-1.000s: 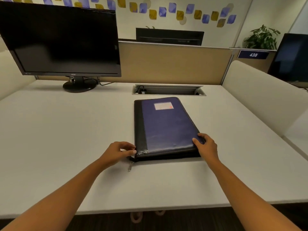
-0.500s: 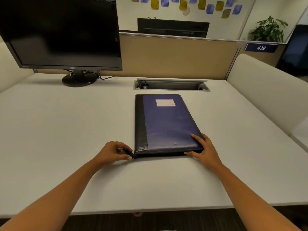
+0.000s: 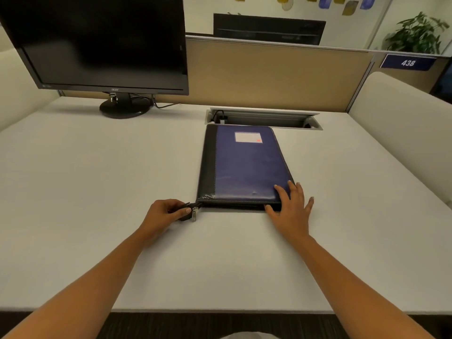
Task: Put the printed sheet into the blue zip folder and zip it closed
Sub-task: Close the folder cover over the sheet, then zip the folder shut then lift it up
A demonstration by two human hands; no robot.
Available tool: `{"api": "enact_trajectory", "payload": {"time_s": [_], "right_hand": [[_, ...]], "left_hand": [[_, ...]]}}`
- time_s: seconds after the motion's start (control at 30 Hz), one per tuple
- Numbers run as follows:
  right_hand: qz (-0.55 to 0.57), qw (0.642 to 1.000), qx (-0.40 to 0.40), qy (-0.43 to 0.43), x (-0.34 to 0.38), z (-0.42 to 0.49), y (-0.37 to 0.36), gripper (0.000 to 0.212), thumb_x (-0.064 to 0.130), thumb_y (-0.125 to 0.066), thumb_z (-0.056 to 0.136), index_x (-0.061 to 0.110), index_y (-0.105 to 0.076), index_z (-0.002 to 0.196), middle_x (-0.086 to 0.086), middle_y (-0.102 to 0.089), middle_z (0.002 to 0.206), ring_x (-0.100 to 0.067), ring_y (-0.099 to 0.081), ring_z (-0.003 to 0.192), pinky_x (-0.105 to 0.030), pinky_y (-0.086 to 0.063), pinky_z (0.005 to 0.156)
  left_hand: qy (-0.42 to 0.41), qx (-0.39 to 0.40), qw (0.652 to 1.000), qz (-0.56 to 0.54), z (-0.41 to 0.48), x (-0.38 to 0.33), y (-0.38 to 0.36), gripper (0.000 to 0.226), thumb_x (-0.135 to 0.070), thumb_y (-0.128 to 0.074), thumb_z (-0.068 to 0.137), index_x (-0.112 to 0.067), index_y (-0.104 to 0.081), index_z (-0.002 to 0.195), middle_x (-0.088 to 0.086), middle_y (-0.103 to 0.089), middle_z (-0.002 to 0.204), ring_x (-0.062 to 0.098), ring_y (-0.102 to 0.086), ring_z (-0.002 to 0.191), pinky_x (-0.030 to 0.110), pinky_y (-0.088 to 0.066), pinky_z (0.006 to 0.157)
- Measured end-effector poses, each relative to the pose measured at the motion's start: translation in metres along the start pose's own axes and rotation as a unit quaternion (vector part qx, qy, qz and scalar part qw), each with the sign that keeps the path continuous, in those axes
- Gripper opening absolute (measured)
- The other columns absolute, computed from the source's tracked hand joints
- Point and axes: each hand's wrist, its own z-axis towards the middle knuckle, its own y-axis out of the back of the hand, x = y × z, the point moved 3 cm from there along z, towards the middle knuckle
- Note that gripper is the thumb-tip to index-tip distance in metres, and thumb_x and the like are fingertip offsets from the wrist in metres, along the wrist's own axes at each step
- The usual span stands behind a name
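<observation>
The blue zip folder lies flat and closed on the white desk, its black spine to the left and a small white label near its far end. My left hand pinches the black zip tab at the folder's near left corner, where a silver zip pull hangs loose. My right hand rests flat, fingers spread, on the folder's near right corner. The printed sheet is not visible.
A black monitor stands at the back left, with its round base and cable. A cable tray slot opens in the desk just behind the folder. Beige dividers close in the back and right sides; the desk's front edge is near me.
My left hand has drawn the zip tab out to the left of the folder's near corner, exposing the silver pull. My right hand has slid further onto the near right corner, fingers spread.
</observation>
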Motion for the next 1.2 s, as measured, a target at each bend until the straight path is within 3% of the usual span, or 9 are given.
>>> {"api": "enact_trajectory", "payload": {"time_s": [0.1,0.2,0.3,0.4,0.53,0.7,0.8,0.97,1.2], "right_hand": [[0.010,0.994,-0.066,0.084,0.020,-0.009,0.001,0.037,0.020,-0.066,0.075,0.012,-0.059,0.110,-0.014,-0.048,0.135,-0.032,-0.030,0.138,-0.061,-0.009,0.110],[0.038,0.984,-0.073,0.160,0.052,-0.015,-0.003,0.020,0.009,-0.065,0.071,0.008,-0.063,0.091,-0.015,-0.060,0.118,-0.034,-0.047,0.125,-0.056,-0.021,0.109],[0.133,0.966,-0.023,0.218,0.088,-0.023,-0.008,0.010,0.007,-0.062,0.079,0.003,-0.063,0.088,-0.015,-0.062,0.098,-0.029,-0.060,0.093,-0.035,-0.049,0.085],[0.215,0.950,0.088,0.209,0.117,-0.031,-0.021,0.013,0.011,-0.058,0.086,0.001,-0.063,0.094,-0.015,-0.060,0.093,-0.023,-0.058,0.077,-0.020,-0.041,0.072],[0.244,0.945,0.159,0.151,0.137,-0.036,-0.038,0.024,0.023,-0.065,0.083,0.003,-0.066,0.096,-0.014,-0.062,0.093,-0.024,-0.059,0.081,-0.019,-0.037,0.071],[0.218,0.955,0.158,0.124,0.150,-0.035,-0.049,0.035,0.039,-0.069,0.076,0.007,-0.066,0.089,-0.001,-0.052,0.085,-0.012,-0.049,0.078,-0.023,-0.039,0.069],[0.184,0.964,0.148,0.123,0.153,-0.036,-0.053,0.025,0.031,-0.061,0.083,0.007,-0.059,0.084,-0.009,-0.057,0.091,-0.021,-0.055,0.083,-0.032,-0.043,0.069],[0.135,0.969,0.134,0.157,0.156,-0.034,-0.054,0.021,0.026,-0.044,0.092,0.015,-0.044,0.074,-0.011,-0.059,0.086,-0.028,-0.055,0.077,-0.031,-0.029,0.058],[0.046,0.972,0.145,0.179,0.157,-0.028,-0.058,0.036,0.031,-0.032,0.098,0.008,-0.058,0.093,-0.014,-0.067,0.093,-0.035,-0.060,0.083,-0.033,-0.031,0.059]], "left_hand": [[-0.001,-0.004,1.000,-0.004,-0.001,0.001,0.000,0.010,-0.008,-0.069,0.080,-0.018,-0.071,0.080,-0.010,-0.071,0.061,-0.002,-0.063,0.057,0.005,-0.045,0.057],[-0.003,-0.018,1.000,-0.004,-0.002,0.001,-0.001,0.013,-0.008,-0.069,0.079,-0.021,-0.070,0.081,-0.005,-0.072,0.068,0.001,-0.066,0.060,0.006,-0.048,0.059],[-0.004,-0.027,1.000,-0.004,-0.002,0.001,0.000,0.013,-0.008,-0.069,0.079,-0.021,-0.070,0.081,0.001,-0.071,0.074,0.003,-0.067,0.062,0.007,-0.049,0.061],[-0.007,-0.024,1.000,0.010,-0.003,0.000,-0.001,0.007,-0.014,-0.071,0.078,-0.020,-0.072,0.080,0.004,-0.072,0.073,0.007,-0.066,0.064,0.013,-0.050,0.065],[-0.009,-0.022,1.000,0.019,-0.003,-0.002,-0.003,0.011,-0.017,-0.071,0.078,-0.025,-0.072,0.071,-0.006,-0.071,0.063,0.002,-0.063,0.062,0.010,-0.047,0.061],[-0.002,-0.015,1.000,0.026,-0.002,-0.001,-0.001,0.010,-0.019,-0.071,0.079,-0.023,-0.073,0.069,-0.005,-0.068,0.059,0.004,-0.058,0.060,0.014,-0.044,0.059],[0.001,-0.011,1.000,0.025,-0.002,0.000,-0.001,0.009,-0.017,-0.071,0.079,-0.019,-0.073,0.070,-0.005,-0.068,0.060,0.003,-0.060,0.061,0.017,-0.045,0.062],[0.002,-0.029,0.999,0.030,0.000,0.003,-0.001,0.008,-0.017,-0.071,0.079,-0.018,-0.071,0.070,0.000,-0.069,0.065,0.005,-0.063,0.062,0.019,-0.046,0.064],[-0.010,-0.057,0.997,0.046,0.001,0.004,-0.001,0.011,-0.014,-0.070,0.079,-0.005,-0.070,0.073,0.006,-0.066,0.063,-0.002,-0.059,0.052,0.006,-0.045,0.053]]}}
